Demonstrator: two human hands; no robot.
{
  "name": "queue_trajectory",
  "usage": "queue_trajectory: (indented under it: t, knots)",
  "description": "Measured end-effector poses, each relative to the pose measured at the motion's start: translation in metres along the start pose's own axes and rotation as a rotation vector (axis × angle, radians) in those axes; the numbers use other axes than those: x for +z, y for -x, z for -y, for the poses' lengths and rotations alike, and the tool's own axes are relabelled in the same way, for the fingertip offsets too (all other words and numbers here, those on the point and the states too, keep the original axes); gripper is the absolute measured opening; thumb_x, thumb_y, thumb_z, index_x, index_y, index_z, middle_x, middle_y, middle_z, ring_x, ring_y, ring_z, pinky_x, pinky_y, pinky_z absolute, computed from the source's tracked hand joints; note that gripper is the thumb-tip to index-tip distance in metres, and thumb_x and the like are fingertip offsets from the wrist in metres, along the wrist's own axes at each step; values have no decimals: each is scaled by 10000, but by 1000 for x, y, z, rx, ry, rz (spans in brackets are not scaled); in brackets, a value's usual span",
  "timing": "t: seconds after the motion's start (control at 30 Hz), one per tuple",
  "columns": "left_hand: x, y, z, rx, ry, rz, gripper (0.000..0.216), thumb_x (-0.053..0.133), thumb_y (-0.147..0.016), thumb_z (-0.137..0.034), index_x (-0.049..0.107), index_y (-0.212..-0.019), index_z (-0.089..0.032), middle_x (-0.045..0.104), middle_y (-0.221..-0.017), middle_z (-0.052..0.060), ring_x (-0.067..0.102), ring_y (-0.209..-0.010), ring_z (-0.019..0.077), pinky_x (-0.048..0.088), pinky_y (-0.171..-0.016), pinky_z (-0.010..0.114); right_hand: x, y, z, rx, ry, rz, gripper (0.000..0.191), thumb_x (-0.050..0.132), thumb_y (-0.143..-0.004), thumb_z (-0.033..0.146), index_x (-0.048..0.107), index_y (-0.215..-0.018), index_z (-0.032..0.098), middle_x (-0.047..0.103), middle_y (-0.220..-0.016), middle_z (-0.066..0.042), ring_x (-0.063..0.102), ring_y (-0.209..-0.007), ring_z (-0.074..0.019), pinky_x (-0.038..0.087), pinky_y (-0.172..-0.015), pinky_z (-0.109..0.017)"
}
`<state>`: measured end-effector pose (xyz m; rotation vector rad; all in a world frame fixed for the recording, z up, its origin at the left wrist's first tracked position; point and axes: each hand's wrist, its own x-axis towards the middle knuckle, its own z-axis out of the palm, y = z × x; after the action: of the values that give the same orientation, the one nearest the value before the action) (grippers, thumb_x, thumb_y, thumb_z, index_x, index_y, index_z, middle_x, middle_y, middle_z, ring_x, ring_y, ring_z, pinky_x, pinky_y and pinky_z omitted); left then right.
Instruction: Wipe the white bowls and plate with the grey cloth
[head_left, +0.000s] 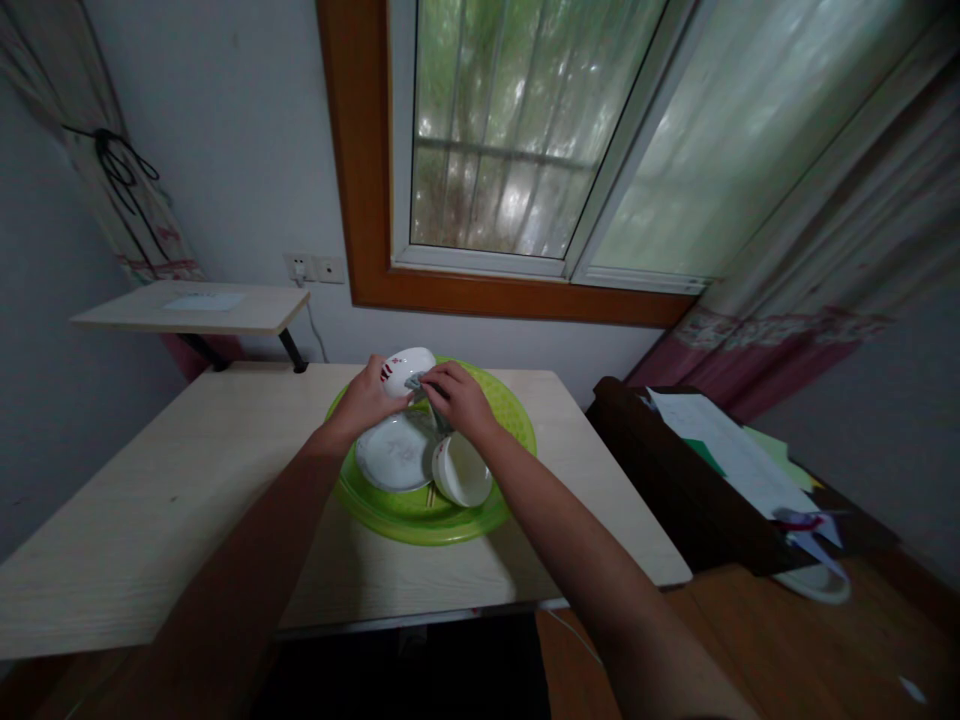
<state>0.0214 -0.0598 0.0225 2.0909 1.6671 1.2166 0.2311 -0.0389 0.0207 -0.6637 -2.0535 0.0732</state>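
My left hand (366, 398) is closed on the rim of a white bowl (407, 368) with red markings, held tilted above the far part of a round green tray (517, 420). At the bowl's near side, my right hand (459, 400) pinches a greyish cloth (438, 418) that hangs down between the hands. Beneath them a white plate (396, 455) lies in the tray. Beside it, more white bowls (466, 472), seemingly nested, lie tipped on their side. The tips of light chopsticks (430, 496) show between plate and bowls.
The tray sits on a pale wooden table (247, 450). A small raised shelf (225, 308) with a paper on it stands at the back left. To the right is a dark brown cabinet (652, 470) with papers on top. Behind are a window and curtains.
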Motion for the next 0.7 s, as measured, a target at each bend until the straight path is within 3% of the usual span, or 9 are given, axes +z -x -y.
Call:
queue_trajectory:
  t: [0.17, 0.37, 0.53, 0.7]
  knots:
    - [-3, 0, -2, -53, 9, -40, 580, 783, -661, -435, 465, -1088, -206, 661, -995, 79, 657, -880, 235, 493, -720, 316, -4, 1, -10, 137, -4, -88, 121, 617, -921, 204, 725, -977, 213, 670, -968, -66, 640, -910, -189, 532, -839, -321]
    - [-5, 0, -1, -53, 22, -37, 599, 790, -656, -427, 460, -1107, -211, 662, -1007, 73, 658, -901, 235, 504, -744, 319, -5, 3, -18, 256, 26, -87, 96, 622, -884, 171, 712, -904, 197, 658, -873, -44, 621, -802, -180, 520, -774, -313]
    - [-2, -1, 2, -50, -1, -36, 619, 791, -651, -438, 465, -1124, -206, 661, -1001, 79, 656, -897, 245, 502, -744, 329, -5, 2, -13, 183, 10, -82, 109, 618, -912, 196, 718, -951, 215, 669, -935, -55, 631, -873, -184, 524, -820, -315]
    - [0, 0, 1, 0, -14, -9, 557, 762, -676, -453, 471, -1082, -205, 655, -987, 76, 649, -873, 238, 490, -730, 323, -3, 1, -1, 8, -3, -23, 151, 607, -948, 238, 721, -1045, 218, 670, -1006, -80, 628, -973, -201, 522, -886, -334]
